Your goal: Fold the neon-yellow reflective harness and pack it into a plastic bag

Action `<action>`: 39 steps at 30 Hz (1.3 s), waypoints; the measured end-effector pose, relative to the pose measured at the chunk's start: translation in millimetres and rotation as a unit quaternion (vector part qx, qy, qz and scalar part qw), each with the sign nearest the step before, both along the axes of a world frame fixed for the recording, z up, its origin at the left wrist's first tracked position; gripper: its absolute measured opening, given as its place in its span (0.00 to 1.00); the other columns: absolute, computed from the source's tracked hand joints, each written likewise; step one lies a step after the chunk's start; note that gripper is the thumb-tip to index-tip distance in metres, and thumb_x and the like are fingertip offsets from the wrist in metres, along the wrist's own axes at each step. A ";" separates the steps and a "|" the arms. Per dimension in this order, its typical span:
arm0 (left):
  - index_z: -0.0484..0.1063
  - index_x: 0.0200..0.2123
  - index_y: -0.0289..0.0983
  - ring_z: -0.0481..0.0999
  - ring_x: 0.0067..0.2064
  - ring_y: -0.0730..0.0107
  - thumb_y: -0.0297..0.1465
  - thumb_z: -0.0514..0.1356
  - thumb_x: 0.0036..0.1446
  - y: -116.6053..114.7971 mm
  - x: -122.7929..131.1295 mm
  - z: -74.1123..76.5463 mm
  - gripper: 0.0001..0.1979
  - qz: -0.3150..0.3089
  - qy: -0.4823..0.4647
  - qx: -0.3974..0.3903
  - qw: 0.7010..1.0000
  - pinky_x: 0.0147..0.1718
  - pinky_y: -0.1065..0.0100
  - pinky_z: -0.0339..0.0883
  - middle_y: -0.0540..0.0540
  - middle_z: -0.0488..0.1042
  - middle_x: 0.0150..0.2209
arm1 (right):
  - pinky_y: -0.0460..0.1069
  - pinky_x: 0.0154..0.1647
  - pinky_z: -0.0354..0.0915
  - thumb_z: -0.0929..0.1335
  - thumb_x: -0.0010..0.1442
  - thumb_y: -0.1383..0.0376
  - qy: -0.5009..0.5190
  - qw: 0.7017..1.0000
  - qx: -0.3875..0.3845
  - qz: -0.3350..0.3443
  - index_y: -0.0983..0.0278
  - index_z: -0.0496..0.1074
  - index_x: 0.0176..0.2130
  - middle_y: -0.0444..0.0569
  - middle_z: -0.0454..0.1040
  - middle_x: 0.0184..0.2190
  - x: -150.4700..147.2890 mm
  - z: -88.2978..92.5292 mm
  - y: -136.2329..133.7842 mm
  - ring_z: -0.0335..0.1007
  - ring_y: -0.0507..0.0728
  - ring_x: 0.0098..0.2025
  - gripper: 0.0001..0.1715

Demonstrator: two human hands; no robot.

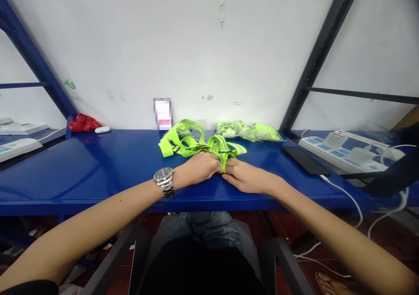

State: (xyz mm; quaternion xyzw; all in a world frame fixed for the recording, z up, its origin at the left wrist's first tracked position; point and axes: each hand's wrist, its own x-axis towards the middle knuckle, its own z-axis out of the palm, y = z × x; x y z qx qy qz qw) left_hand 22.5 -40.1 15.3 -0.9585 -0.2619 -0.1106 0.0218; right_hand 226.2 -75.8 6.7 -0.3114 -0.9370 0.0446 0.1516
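Observation:
A neon-green reflective strap vest [196,143] lies tangled on the blue metal shelf [98,168] in front of me. My left hand [199,168], with a steel watch on its wrist, is closed on the near end of the straps. My right hand [244,176] meets it from the right, fingers pinched on the same strap end. Both hands rest on the shelf surface, touching each other.
More green vests in clear bags [248,131] lie by the wall. A black phone [306,160] with a white cable sits at right, beside white power strips [347,149]. A red bag [83,123] and a small white object [102,129] lie at the far left.

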 end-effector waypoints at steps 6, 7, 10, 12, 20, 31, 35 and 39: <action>0.69 0.45 0.33 0.71 0.43 0.59 0.30 0.50 0.69 -6.3 -10.7 -17.0 0.11 -0.041 0.047 0.158 0.985 0.41 0.62 0.65 0.38 0.70 0.45 | 0.58 0.49 0.66 0.61 0.67 0.67 0.011 1.000 0.023 -0.008 0.65 0.74 0.37 0.54 0.72 0.37 3.1 -12.6 6.3 0.68 0.60 0.42 0.13; 0.69 0.46 0.33 0.71 0.44 0.59 0.31 0.50 0.68 -6.0 -12.5 -17.0 0.11 -0.045 0.048 0.156 0.986 0.42 0.62 0.65 0.37 0.70 0.46 | 0.57 0.48 0.66 0.62 0.67 0.67 0.005 0.999 0.030 -0.009 0.65 0.73 0.34 0.54 0.72 0.35 2.5 -13.7 8.4 0.68 0.60 0.41 0.13; 0.69 0.44 0.32 0.72 0.45 0.57 0.24 0.48 0.67 -4.2 -14.8 -16.1 0.11 -0.057 0.042 0.124 0.990 0.45 0.60 0.63 0.36 0.72 0.43 | 0.56 0.46 0.66 0.63 0.67 0.66 -0.010 0.999 0.046 -0.009 0.65 0.71 0.30 0.53 0.71 0.32 -0.6 -15.0 15.0 0.68 0.60 0.40 0.14; 0.70 0.41 0.33 0.72 0.44 0.55 0.20 0.46 0.65 -3.7 -14.0 -16.3 0.14 -0.054 0.020 0.099 0.993 0.45 0.59 0.62 0.35 0.73 0.40 | 0.56 0.46 0.65 0.63 0.67 0.65 -0.010 0.998 0.054 -0.013 0.65 0.71 0.29 0.53 0.71 0.32 -1.9 -14.8 17.6 0.68 0.60 0.39 0.15; 0.69 0.44 0.30 0.71 0.43 0.54 0.22 0.42 0.67 -3.5 -15.2 -19.0 0.17 -0.055 0.024 0.142 0.988 0.43 0.58 0.61 0.33 0.73 0.40 | 0.51 0.35 0.64 0.63 0.68 0.58 0.028 0.993 0.011 -0.110 0.66 0.64 0.51 0.51 0.72 0.36 4.6 -16.0 5.5 0.71 0.60 0.35 0.17; 0.68 0.43 0.32 0.69 0.42 0.60 0.27 0.44 0.69 -6.8 -25.6 -13.4 0.14 -0.066 -0.023 0.077 0.995 0.44 0.60 0.64 0.37 0.70 0.41 | 0.50 0.35 0.62 0.58 0.70 0.64 0.046 0.987 0.118 -0.102 0.63 0.69 0.43 0.57 0.69 0.42 -4.3 -13.5 -1.5 0.64 0.60 0.43 0.13; 0.70 0.37 0.35 0.69 0.35 0.65 0.30 0.45 0.69 -17.5 -29.0 3.6 0.15 -0.026 -0.086 -0.068 0.994 0.38 0.64 0.62 0.42 0.72 0.35 | 0.48 0.31 0.55 0.58 0.69 0.64 0.093 0.990 0.025 -0.099 0.63 0.68 0.34 0.47 0.69 0.28 -10.8 -7.5 1.5 0.61 0.54 0.30 0.15; 0.70 0.28 0.36 0.62 0.25 0.70 0.31 0.47 0.68 -23.1 -33.0 12.5 0.17 0.058 -0.054 -0.146 0.986 0.30 0.66 0.56 0.47 0.68 0.26 | 0.47 0.27 0.49 0.60 0.66 0.65 0.113 0.987 -0.092 -0.066 0.64 0.67 0.26 0.42 0.64 0.21 -25.4 1.7 9.8 0.55 0.51 0.24 0.18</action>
